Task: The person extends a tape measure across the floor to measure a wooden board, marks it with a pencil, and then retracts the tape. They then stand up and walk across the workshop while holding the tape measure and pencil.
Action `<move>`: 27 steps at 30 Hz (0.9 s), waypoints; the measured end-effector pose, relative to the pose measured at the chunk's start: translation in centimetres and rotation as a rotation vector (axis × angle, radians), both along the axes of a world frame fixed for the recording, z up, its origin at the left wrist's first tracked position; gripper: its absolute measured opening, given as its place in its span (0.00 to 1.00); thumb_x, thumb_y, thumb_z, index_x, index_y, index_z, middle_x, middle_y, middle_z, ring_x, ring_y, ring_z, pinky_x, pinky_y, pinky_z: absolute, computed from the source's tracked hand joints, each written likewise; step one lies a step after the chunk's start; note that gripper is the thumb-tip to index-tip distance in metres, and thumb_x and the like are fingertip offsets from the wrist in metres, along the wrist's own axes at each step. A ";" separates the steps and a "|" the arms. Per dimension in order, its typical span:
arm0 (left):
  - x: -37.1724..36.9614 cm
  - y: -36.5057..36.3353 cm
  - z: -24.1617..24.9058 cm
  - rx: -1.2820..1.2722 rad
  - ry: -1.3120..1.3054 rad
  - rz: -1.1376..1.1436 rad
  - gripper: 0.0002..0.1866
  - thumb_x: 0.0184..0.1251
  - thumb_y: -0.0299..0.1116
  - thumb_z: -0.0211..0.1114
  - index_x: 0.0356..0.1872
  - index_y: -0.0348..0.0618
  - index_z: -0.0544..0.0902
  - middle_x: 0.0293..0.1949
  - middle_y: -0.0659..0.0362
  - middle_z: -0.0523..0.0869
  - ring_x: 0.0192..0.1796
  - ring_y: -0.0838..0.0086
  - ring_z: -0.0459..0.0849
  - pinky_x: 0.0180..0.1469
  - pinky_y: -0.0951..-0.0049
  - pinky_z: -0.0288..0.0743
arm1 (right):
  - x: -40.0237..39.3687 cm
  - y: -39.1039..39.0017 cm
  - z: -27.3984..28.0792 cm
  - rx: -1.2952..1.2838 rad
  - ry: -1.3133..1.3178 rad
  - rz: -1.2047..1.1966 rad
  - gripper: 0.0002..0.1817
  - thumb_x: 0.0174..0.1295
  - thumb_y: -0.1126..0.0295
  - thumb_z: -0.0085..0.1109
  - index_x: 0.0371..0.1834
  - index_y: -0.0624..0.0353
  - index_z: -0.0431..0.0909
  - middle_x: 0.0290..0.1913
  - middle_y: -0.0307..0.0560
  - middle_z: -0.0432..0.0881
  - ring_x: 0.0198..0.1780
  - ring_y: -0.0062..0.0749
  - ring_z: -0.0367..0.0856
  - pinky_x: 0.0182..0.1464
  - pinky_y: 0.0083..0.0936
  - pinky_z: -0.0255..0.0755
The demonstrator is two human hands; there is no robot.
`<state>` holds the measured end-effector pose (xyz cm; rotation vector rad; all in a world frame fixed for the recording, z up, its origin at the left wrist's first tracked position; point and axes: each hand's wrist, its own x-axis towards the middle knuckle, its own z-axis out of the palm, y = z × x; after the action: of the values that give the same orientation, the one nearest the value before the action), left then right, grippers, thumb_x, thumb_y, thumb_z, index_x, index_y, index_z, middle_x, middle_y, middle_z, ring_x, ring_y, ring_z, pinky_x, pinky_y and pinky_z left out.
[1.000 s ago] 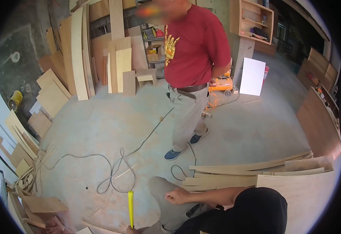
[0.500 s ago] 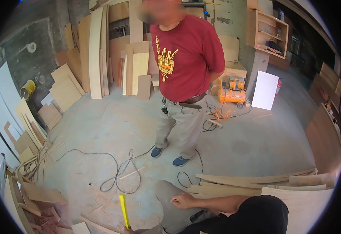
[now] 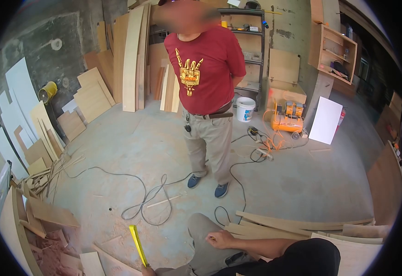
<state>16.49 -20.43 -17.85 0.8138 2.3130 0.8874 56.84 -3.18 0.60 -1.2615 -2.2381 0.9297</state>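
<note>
My left hand is at the bottom edge, only partly in view, with its fingers closed on a tape measure. The yellow blade of the tape measure sticks up and slightly left over the dusty floor. My right hand rests on my raised knee in grey trousers. Its fingers are curled loosely inward, and I see nothing in them.
A person in a red T-shirt stands ahead, arms behind the back. Black cable loops across the floor. Planks lie to my right; board offcuts are at left. An orange compressor and white bucket stand behind.
My view has shifted, bringing the bucket and shelf rack into sight. The tape blade leans further left. The standing person has shifted their stance. My right hand stays on the knee.
</note>
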 end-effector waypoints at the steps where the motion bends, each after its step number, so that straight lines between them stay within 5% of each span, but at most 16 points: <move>1: 0.0 0.1 -0.2 -0.011 0.020 -0.021 0.25 0.69 0.33 0.52 0.63 0.28 0.66 0.48 0.40 0.78 0.48 0.55 0.77 0.50 0.62 0.72 | 0.1 0.1 0.0 0.001 0.001 -0.002 0.14 0.62 0.53 0.53 0.36 0.49 0.81 0.25 0.49 0.82 0.31 0.50 0.82 0.34 0.42 0.74; 27: -3.2 1.4 -3.8 -0.107 0.148 -0.183 0.17 0.67 0.32 0.51 0.53 0.31 0.72 0.41 0.43 0.80 0.43 0.57 0.78 0.44 0.60 0.73 | -3.6 -1.8 -2.4 0.000 -0.024 -0.013 0.15 0.62 0.53 0.53 0.36 0.51 0.81 0.25 0.50 0.82 0.31 0.51 0.82 0.34 0.43 0.75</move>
<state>13.26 -19.04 -21.66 1.0559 2.3431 0.6375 53.24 -4.99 -1.76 -1.2921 -2.2451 0.9144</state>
